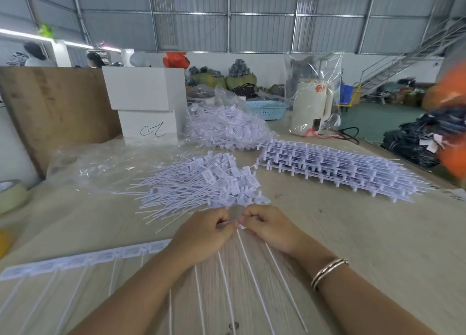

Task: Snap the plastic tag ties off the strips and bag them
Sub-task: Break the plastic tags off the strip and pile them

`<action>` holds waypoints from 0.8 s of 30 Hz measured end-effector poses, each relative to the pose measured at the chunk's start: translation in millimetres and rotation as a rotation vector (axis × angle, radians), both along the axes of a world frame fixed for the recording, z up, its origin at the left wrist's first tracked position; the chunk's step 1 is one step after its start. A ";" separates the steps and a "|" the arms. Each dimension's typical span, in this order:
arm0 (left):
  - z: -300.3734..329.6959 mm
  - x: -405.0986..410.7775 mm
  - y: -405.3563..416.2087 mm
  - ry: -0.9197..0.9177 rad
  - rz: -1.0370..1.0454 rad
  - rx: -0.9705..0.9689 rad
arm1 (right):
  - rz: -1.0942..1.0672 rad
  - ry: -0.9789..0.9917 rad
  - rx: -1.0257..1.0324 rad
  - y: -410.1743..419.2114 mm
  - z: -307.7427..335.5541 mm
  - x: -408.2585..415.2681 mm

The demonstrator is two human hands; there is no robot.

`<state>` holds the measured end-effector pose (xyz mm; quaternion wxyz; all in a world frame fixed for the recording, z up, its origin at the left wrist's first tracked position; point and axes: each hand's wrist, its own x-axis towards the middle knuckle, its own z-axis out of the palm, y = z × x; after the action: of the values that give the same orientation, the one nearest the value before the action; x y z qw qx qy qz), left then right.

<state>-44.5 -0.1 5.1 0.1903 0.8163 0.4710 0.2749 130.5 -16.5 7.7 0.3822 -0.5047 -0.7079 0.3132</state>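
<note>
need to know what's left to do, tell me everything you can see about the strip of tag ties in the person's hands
The strip is white plastic, a row of flat rectangular tags joined side by side, each with a long thin tail running toward the person. It lies across the wooden table, reaching from the far left edge to the hands. The left hand and right hand pinch it at its right end, close together. Many tags are still attached on the left. Any print on the tags is too blurred to read.

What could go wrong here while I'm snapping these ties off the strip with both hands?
1. The loose pile of ties lies right beyond both hands, so a jerk might scatter it.
2. The strip trails unsupported to the left and could twist or slide.
</note>
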 end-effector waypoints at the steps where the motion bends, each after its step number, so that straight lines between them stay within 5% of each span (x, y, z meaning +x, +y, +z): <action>1: -1.1 -0.2 -0.5 0.007 0.015 0.002 | 0.030 0.006 -0.013 -0.3 1.7 0.5; 14: -1.1 3.4 -1.7 0.093 0.055 -0.013 | 0.205 -0.039 -0.071 -1.2 7.9 7.9; 24: 5.5 2.2 -2.1 -0.012 -0.012 -0.078 | 0.206 0.031 -0.027 -2.9 7.9 5.9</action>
<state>-42.3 -2.2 10.6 0.2266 0.8094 0.4754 0.2601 136.4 -19.4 15.6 0.3520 -0.4293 -0.7459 0.3679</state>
